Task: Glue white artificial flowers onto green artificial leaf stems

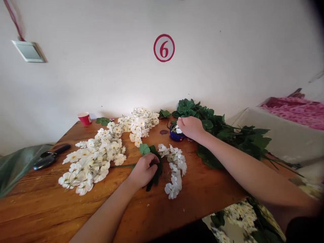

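Pinching leaves (155, 175) in left hand (143, 170) on bench (50, 206); right hand (191, 128), fingers pressed together, on blue tub (176, 135) at 1 o'clock; blossoms (92, 162) at 9 o'clock.

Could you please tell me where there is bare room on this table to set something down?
The widest bare wood of the table lies between the short white flower spray and the right forearm. A smaller patch adjoins the blue container. It is crowded around the left hand and the leaves.
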Motion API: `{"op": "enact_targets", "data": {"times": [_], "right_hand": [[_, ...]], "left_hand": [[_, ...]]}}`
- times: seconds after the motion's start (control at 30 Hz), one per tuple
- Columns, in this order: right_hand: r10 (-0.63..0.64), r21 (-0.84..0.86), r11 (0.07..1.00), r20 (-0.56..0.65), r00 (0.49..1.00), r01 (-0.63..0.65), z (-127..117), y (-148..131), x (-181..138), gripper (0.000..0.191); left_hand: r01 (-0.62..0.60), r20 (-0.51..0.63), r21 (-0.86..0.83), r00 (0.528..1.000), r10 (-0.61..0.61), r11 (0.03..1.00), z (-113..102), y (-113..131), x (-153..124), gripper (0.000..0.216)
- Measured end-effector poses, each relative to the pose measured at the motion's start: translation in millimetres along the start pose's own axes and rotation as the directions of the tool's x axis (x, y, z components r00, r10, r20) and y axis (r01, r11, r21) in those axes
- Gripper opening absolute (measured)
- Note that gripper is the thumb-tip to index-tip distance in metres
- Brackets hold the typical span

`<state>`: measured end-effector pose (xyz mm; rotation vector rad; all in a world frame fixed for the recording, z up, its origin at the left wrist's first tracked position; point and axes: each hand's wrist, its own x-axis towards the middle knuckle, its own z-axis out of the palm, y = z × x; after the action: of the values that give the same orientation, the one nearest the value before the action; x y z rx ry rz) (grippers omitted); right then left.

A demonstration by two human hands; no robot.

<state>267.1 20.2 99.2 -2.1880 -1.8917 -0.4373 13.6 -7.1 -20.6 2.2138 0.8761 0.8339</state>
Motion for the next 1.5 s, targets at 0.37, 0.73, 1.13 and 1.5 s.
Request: {"op": "enact_targets", "data": {"times": [0.37,0.73,1.13,1.5], "right_hand": [[0.102,0.739,0.662,0.076,0.992,-0.125,44.9,-49.4,-58.4,0.039],[0.060,0.814,0.563,0.134,0.989,-0.144,81.2,-51.9,-73.2,0.040],[0.008,0.704,0.703,0.128,0.992,-0.097,88.7,-54.9,-73.0,0.044],[-0.037,0.643,0.759,0.194,0.980,-0.098,86.2,-59.4,-73.6,0.046]], "left_hand": [[-0.046,0.089,0.252,0.996,0.024,0.967,-27.3,-6.6,2.6,0.025],[-0.049,0.143,0.149,0.989,0.028,0.988,-24.1,-18.8,6.9,0.008],[0.150,-0.042,-0.206,0.986,-0.162,0.967,-4.2,-29.8,10.4,0.010],[0.194,-0.085,-0.199,0.973,-0.214,0.961,-0.5,-28.8,11.2,0.009]]}}
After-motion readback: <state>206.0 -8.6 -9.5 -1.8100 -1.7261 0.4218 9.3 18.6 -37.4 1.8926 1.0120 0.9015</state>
